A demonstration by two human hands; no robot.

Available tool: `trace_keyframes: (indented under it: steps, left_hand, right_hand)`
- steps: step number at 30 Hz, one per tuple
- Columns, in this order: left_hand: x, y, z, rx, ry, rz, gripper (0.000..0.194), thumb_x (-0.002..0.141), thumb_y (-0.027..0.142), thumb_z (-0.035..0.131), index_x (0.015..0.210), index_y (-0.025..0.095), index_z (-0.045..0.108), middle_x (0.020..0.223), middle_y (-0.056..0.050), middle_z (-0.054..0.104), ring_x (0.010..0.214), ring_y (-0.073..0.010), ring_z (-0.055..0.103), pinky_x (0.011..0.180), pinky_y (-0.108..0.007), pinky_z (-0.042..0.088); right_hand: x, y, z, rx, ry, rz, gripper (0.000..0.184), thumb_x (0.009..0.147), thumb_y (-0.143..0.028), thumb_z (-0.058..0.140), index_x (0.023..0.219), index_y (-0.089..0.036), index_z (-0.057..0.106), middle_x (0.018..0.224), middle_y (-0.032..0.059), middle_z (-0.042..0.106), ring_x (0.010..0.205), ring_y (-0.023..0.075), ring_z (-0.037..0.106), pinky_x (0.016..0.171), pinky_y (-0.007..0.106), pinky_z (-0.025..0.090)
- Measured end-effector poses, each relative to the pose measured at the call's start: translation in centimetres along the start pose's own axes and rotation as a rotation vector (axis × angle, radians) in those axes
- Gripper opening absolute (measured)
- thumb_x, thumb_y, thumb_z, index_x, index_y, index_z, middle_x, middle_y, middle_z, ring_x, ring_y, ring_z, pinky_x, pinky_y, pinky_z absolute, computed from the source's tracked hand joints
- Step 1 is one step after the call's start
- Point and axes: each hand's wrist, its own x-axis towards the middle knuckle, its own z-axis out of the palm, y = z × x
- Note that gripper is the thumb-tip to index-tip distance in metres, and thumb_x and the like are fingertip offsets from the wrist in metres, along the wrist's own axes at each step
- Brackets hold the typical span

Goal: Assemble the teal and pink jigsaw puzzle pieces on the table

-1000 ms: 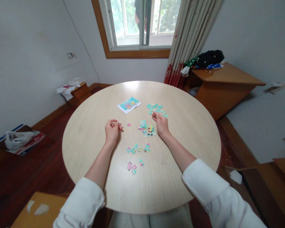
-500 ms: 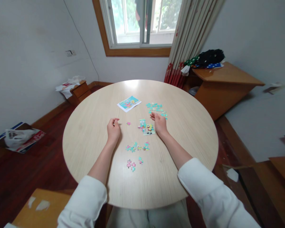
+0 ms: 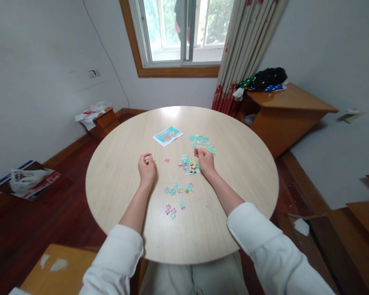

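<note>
My left hand [image 3: 146, 169] rests on the round table, its fingers curled in; something small and pale shows between them, too small to make out. Just right of it lies a single pink puzzle piece [image 3: 167, 160]. My right hand [image 3: 205, 161] is beside the partly joined puzzle [image 3: 189, 164], which shows cartoon figures. Its fingers are bent inward, and whatever they may hold is hidden. Beyond that hand spreads a group of loose turquoise puzzle pieces [image 3: 199, 140]. Nearer to me lie a row of mixed puzzle pieces [image 3: 175, 189] and several pink and turquoise pieces [image 3: 170, 211].
A printed reference picture [image 3: 167, 135] lies toward the far side of the pale round table [image 3: 117, 164]. At the right back stands a wooden cabinet [image 3: 295, 100] with dark cloth [image 3: 269, 79] on top. A wooden seat [image 3: 55, 274] is at the lower left.
The view has shifted slightly. My right hand's fingers look a little more curled; both hands stay in about the same places. The puzzle pieces on the table have not visibly moved.
</note>
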Motion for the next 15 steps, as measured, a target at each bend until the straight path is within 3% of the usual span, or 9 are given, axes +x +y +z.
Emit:
trace_keyframes:
  steps: [7,15]
  left_hand:
    - [0.2,0.3,0.5,-0.068,0.027,-0.053,0.017,0.08,0.029,0.053,0.088,0.015,0.054,0.052,0.005,0.053,0.047,-0.009,0.053,0.05,-0.02,0.045]
    - [0.6,0.9,1.1,-0.048,0.071,-0.058,0.013,0.081,0.028,0.051,0.084,0.016,0.055,0.052,0.005,0.05,0.047,-0.0082,0.05,0.048,-0.018,0.042]
  right_hand:
    - [0.4,0.4,0.2,-0.042,0.031,0.026,0.028,0.078,-0.035,0.046,0.074,-0.017,0.066,0.081,0.005,0.071,0.079,0.0184,0.065,0.079,0.035,0.052]
    - [0.8,-0.1,0.6,0.186,0.186,0.109,0.022,0.073,-0.03,0.047,0.067,-0.017,0.063,0.066,0.0019,0.066,0.067,0.0157,0.062,0.068,0.03,0.051]
